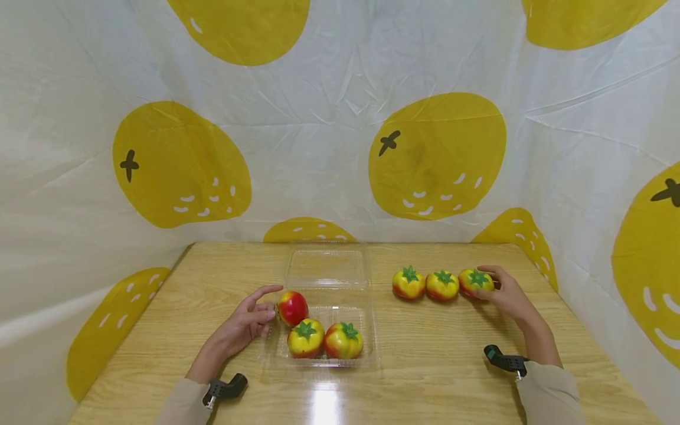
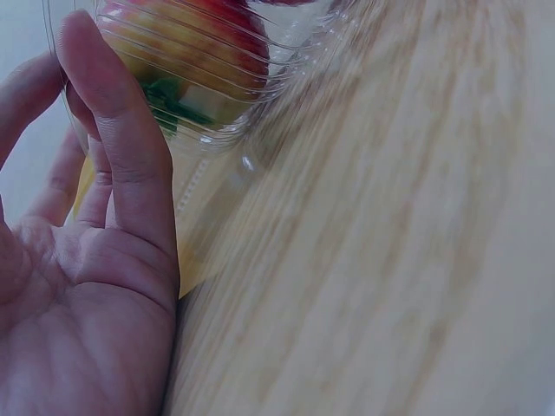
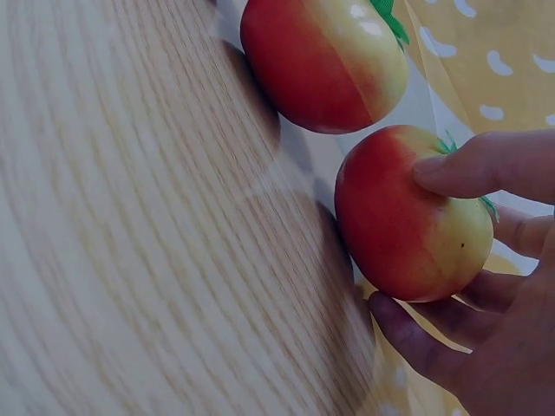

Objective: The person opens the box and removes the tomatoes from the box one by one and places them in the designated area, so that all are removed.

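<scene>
Head view: grasping the rightmost fruit (image 1: 470, 284) at right of frame with the right hand (image 1: 514, 300), thumb on one side and fingers bent round the other, hiding the fruit's right flank. In the right wrist view, thumb pressed across the pale side, most of the leaf out of sight behind, rear of the hand cut off by the right edge. Impossible to say whether lifted or resting on the table (image 1: 425, 366). Close by in the head view, leftward, the middle fruit (image 1: 442, 288) and then the left-end fruit (image 1: 408, 288), both upright.

Left of centre, the left hand (image 1: 247, 321) at the left side of a clear container (image 1: 319, 362), fingers loosely bent; too transparent there to tell a pinch from a mere touch, even in the left wrist view, with palm cropped at lower left. Inside, at upper left, a tipped red fruit (image 1: 294, 309), leaf nearly hidden toward the hand; below, side by side, the nearer-left fruit (image 1: 305, 342) and the nearer-right fruit (image 1: 342, 344), leaves up. Above these in frame, an open lid (image 1: 326, 265), edges faint and hard to trace.

Farther out, beige sleeves (image 1: 549, 395) cut off at the bottom edge, and across the upper frame a fruit-printed cloth (image 1: 319, 147), several prints cropped.
</scene>
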Demonstrator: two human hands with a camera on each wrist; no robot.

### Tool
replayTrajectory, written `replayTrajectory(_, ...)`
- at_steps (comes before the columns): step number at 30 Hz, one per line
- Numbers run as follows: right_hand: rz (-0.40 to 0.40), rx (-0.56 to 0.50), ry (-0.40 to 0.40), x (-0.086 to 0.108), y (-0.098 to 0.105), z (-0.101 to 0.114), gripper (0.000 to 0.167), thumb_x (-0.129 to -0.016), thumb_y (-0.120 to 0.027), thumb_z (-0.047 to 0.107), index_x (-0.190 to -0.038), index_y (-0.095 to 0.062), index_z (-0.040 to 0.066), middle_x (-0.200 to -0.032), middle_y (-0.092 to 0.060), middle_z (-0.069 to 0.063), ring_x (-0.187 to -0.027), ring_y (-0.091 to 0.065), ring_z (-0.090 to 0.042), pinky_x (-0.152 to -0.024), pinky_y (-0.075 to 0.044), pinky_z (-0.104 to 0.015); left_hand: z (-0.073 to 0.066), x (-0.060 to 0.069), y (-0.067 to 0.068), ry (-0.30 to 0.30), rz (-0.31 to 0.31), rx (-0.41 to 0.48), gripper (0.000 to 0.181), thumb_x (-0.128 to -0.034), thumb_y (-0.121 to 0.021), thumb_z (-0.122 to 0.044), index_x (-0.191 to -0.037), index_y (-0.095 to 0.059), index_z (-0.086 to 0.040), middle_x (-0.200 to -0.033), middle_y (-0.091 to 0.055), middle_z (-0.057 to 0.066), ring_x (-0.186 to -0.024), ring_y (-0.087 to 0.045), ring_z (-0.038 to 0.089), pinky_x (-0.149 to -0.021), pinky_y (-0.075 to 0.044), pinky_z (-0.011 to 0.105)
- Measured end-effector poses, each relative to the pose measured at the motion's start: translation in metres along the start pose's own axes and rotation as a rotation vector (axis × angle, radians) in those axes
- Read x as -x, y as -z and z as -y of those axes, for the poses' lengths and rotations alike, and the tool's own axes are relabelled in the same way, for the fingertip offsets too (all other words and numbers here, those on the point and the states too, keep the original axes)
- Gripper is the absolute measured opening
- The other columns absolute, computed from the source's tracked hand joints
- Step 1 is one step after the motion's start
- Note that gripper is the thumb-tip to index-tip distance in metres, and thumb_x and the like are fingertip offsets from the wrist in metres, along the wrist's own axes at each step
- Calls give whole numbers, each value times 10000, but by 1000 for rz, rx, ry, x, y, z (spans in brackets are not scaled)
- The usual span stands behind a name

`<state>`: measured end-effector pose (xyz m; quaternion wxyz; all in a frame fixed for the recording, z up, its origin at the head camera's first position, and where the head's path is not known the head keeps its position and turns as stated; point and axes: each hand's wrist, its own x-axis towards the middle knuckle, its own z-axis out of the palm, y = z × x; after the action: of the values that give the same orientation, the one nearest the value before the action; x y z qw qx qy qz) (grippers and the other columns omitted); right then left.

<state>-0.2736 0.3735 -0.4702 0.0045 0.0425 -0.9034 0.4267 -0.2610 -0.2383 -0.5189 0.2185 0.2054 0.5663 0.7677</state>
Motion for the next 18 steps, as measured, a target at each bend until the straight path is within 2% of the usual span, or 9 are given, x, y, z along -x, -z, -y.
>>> replayTrajectory(3, 10, 1, -7, 0, 0, 0, 678, -980, -666, 134, -1522, -317, -78, -1501, -360, -403, -1285, -436, -504, -946, -421, -334, 0, 0, -1, 0, -6, 3, 561, -1039, -482, 30, -1551, -328, -138, -833, -664, -60, -616, -641, 65, -613, -583, 207)
replayTrajectory(10, 16, -25, -28, 1, 2, -1, 685, -992, -642, 135, -1541, -296, -84, -1541, -299, -405, -1317, -400, -555, -1047, -406, -598, 0, 0, 1, -12, 13, 2, 567, -1044, -474, 28, -1568, -305, -108, -839, -662, -61, -625, -633, 66, -615, -575, 201)
replayTrajectory(18, 33, -25, -44, 1, 5, -1, 697, -1011, -624, 159, -1567, -276, -77, -1575, -267, -394, -1330, -395, -579, -1066, -400, -654, -2, 0, -2, -20, 24, -2, 580, -1042, -479, 20, -1577, -288, -96, -848, -664, -67, -638, -637, 61, -628, -577, 200)
